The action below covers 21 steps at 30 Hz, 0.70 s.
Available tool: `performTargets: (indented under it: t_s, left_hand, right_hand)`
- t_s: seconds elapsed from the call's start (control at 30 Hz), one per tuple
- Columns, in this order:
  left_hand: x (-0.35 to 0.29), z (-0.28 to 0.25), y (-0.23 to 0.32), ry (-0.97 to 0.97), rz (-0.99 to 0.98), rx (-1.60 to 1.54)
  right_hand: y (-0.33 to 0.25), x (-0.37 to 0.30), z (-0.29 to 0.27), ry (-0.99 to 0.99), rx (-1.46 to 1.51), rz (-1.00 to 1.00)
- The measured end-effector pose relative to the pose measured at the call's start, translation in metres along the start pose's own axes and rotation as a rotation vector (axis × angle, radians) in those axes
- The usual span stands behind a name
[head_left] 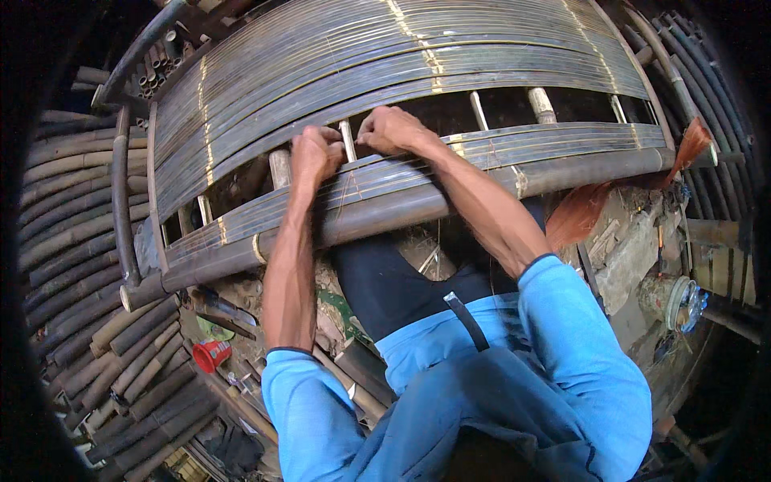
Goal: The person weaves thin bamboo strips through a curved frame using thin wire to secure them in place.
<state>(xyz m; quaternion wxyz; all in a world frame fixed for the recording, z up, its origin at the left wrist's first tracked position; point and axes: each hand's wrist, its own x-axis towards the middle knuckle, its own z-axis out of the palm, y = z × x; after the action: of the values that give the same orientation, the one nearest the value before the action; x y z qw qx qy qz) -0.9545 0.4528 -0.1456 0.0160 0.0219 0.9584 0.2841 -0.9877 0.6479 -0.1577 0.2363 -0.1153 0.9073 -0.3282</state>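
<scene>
- one view only, from a fisheye camera on the person's head, the left of a side-by-side pair.
- it looks steeply down and forward, over the blue sleeves to the left hand and right hand, both close.
- the slatted bamboo panel fills the upper frame, its straight slats bowed by the lens.
- dark corners ring the round picture.

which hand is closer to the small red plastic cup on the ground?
Left. The left hand grips the bamboo slats of the panel, above the small red plastic cup at lower left. The right hand sits further right, farther away.
</scene>
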Motion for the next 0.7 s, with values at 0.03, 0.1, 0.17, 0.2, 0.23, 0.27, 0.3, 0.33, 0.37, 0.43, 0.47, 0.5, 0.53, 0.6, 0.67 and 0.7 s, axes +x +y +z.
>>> performTargets:
  t_s: [0.03,0.1,0.17,0.2,0.23,0.27,0.3,0.33,0.37,0.43,0.47,0.5,0.53,0.6,0.67,0.7]
  left_hand:
    - [-0.005,-0.016,0.011,0.014,-0.052,0.045]
    - [-0.004,-0.045,-0.008,-0.198,-0.210,-0.356]
    - [-0.012,-0.069,0.003,-0.384,-0.374,-0.782]
    - [-0.022,-0.069,0.024,-0.393,-0.252,-0.991]
    - [-0.032,-0.065,0.039,-0.395,-0.129,-1.196]
    - [-0.036,-0.062,0.046,-0.443,-0.095,-1.113]
    - [-0.042,-0.059,0.055,-0.432,-0.081,-1.019]
    - [-0.045,-0.053,0.058,-0.424,-0.065,-0.927]
    - [-0.049,-0.048,0.051,-0.395,0.066,-0.846]
    - [-0.058,-0.060,0.048,-0.246,0.061,-0.521]
    - [-0.066,-0.072,0.043,-0.100,0.048,-0.188]
    - [-0.077,-0.086,0.032,-0.001,0.019,-0.234]
    - [-0.091,-0.103,0.008,0.121,0.147,-0.066]
    - [-0.127,-0.146,0.002,0.073,0.117,-0.021]
    - [-0.179,-0.197,-0.026,-0.071,-0.192,0.059]
    - [-0.210,-0.218,-0.042,-0.082,-0.114,-0.077]
  right_hand:
    - [0.011,-0.005,-0.006,0.035,0.083,-0.100]
    - [0.021,-0.020,-0.016,0.104,0.252,-0.268]
    - [0.020,-0.039,-0.030,-0.037,0.562,-0.306]
    - [0.021,-0.049,-0.040,-0.094,0.711,-0.341]
    - [0.015,-0.058,-0.046,-0.094,0.709,-0.347]
    - [0.009,-0.066,-0.051,-0.133,0.733,-0.381]
    - [0.001,-0.074,-0.053,-0.173,0.754,-0.421]
    - [-0.002,-0.077,-0.054,-0.174,0.747,-0.428]
    - [-0.007,-0.079,-0.052,-0.133,0.764,-0.509]
    - [-0.007,-0.081,-0.057,0.053,0.607,-0.639]
    - [-0.006,-0.082,-0.062,0.046,0.605,-0.644]
    - [-0.004,-0.084,-0.067,0.111,0.511,-0.522]
    - [-0.005,-0.083,-0.068,0.169,0.421,-0.407]
    - [0.010,-0.074,-0.065,0.323,0.284,-0.389]
    - [0.016,-0.063,-0.065,0.355,0.294,-0.262]
    - [0.019,-0.059,-0.064,0.356,0.270,-0.259]
